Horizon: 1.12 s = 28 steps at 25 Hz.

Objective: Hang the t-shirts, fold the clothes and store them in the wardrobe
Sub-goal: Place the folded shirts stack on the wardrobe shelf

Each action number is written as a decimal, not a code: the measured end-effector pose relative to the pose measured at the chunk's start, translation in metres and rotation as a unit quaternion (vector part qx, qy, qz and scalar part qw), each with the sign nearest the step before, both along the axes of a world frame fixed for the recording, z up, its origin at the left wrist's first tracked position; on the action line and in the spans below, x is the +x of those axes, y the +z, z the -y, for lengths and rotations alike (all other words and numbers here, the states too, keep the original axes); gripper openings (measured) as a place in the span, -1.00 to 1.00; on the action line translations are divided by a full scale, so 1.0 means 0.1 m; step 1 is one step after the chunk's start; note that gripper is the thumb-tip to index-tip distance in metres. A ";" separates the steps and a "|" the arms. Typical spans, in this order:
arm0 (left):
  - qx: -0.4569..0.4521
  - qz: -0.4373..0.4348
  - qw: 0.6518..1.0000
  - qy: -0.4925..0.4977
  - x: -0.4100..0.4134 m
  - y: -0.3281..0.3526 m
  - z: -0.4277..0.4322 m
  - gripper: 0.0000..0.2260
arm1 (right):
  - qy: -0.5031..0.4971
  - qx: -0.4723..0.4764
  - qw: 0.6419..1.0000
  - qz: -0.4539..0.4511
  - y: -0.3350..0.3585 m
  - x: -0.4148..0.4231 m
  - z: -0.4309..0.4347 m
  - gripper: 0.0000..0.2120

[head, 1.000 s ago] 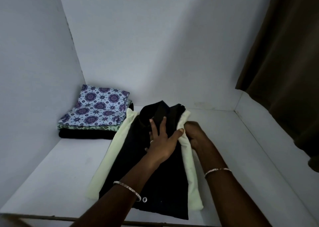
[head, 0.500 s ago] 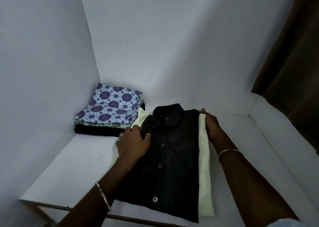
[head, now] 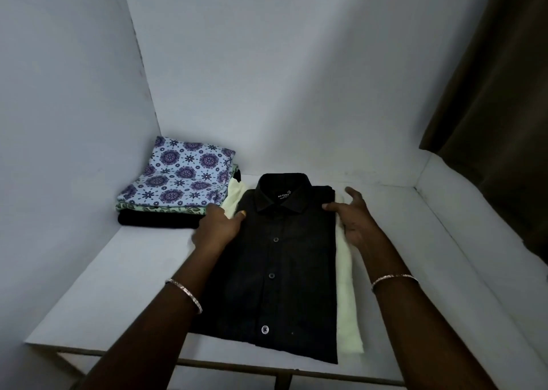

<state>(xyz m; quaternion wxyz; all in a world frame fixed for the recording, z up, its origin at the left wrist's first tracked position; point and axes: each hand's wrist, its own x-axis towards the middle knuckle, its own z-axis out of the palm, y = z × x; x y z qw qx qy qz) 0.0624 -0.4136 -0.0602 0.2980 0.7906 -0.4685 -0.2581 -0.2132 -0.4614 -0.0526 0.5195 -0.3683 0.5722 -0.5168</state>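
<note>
Mostly stored: folded black shirt [head: 284, 256] lies on a pale garment [head: 347, 294] on the wardrobe shelf [head: 118, 286], beside a folded stack [head: 178, 179]. Right hand [head: 353, 220] fingers loose, thumb on shirt; left hand [head: 218, 226] fingers hidden, grip unclear. Hanging step not visible.

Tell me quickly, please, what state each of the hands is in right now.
Left hand: open, resting on the left edge of the black shirt.
Right hand: open, thumb touching that shirt's right shoulder.

Folded black shirt [head: 284, 259] lies on cream garment [head: 347, 286] on white shelf [head: 118, 271]; left hand [head: 218, 228] sets thumb on its left shoulder, right hand [head: 353, 217] spreads fingers at right shoulder. A stack of folded clothes [head: 178, 188] sits back left.
</note>
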 end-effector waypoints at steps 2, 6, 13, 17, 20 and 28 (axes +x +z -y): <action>-0.049 -0.126 0.991 0.001 0.06 -0.05 0.05 -0.58 | 0.033 -0.032 0.994 0.095 0.03 0.02 -0.01 -0.27; -0.221 -0.298 0.928 -0.040 0.16 -0.20 -0.06 -0.91 | 0.109 -0.113 0.952 0.261 -0.02 -0.03 -0.04 -0.39; -0.129 -0.077 0.985 0.082 0.27 -0.28 -0.08 -0.89 | -0.006 -0.019 0.984 -0.178 -0.22 0.15 0.19 -0.53; -0.072 -0.063 0.991 0.097 0.26 -0.25 -0.08 -0.52 | 0.000 0.087 0.918 -0.387 -0.14 0.14 -0.02 -0.22; -0.030 -0.313 0.947 0.069 0.20 -0.16 -0.03 -0.33 | 0.061 0.146 0.939 -0.305 -0.08 0.19 -0.20 0.00; 0.101 -0.440 0.882 -0.134 0.29 0.01 0.21 -0.48 | 0.143 0.131 0.970 0.144 -0.06 0.11 -0.29 -0.62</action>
